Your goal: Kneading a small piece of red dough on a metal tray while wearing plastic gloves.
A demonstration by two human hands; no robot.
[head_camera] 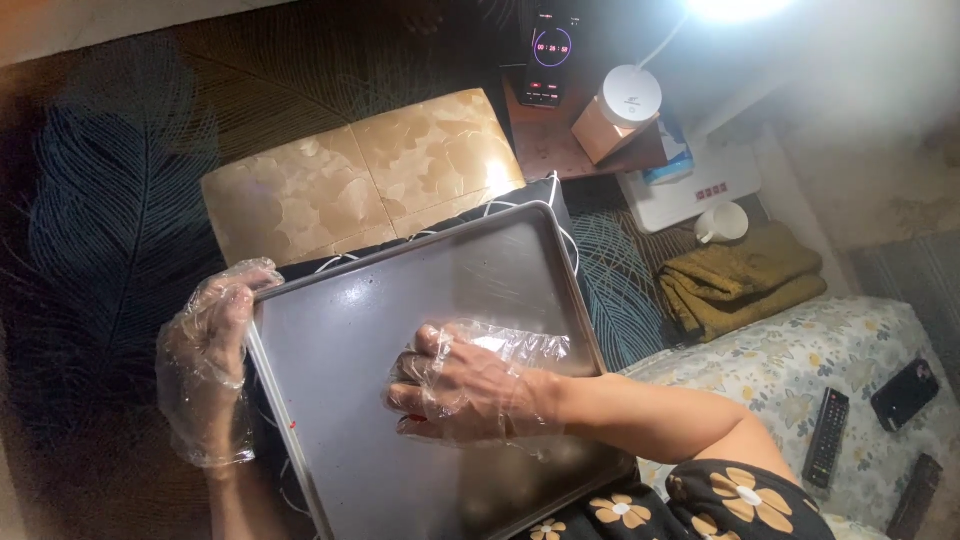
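Slippage risk at the far-left corner of the metal baking tray, pinched only through a loose, crinkly plastic glove by the left hand while propped tilted over the lap and a glossy tan cushion. Right hand, likewise gloved, pressed knuckles-down mid-tray, fingers curled; whether anything sits under it, cannot tell. Smooth grey sheet, raised rim, rounded corners; white cable trailing behind, liable to snag.

Home bedroom: floral bedspread, remote.

baking tray: 1 | gloved hands: 2 | remote: 1 | phones: 2 | mug: 1
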